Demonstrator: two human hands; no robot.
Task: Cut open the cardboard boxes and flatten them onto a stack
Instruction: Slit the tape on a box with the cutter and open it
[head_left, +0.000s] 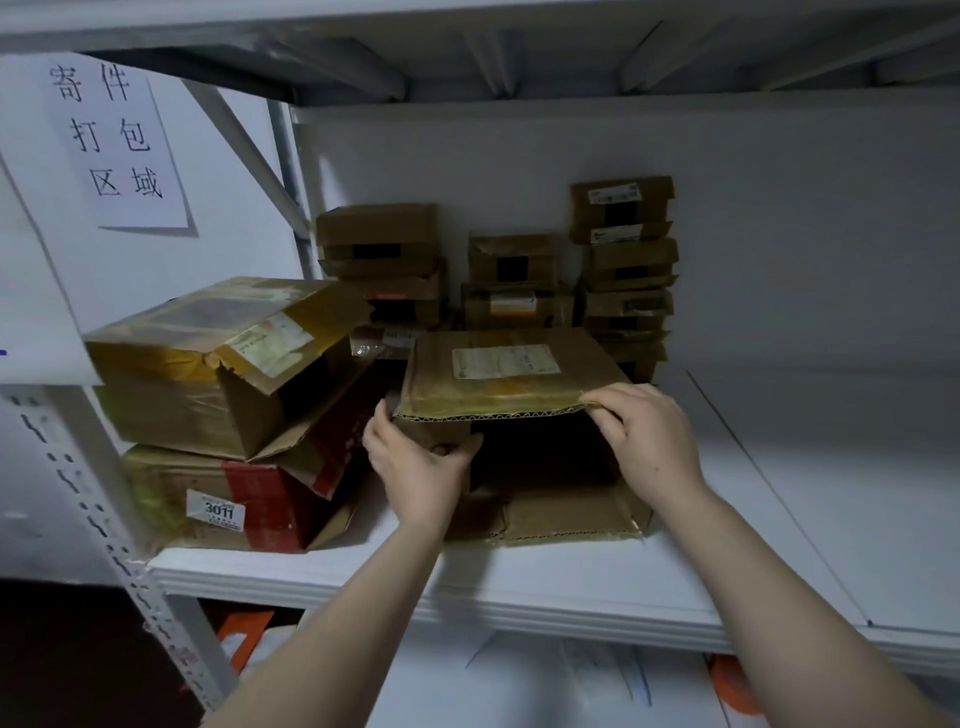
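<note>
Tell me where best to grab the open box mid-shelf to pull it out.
Probably from the front, by its flaps. The open box lies mouth toward you, its top flap jutting forward with a free edge, where the right hand pinches it; the left hand holds the side flap. Other boxes crowd its left and back.

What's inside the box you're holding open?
The right hand holds up the top flap of the open box; the left hand grips a side flap. Inside, only dark cardboard shows, no contents; the back is shadowed and the left corner hidden behind that hand.
</note>
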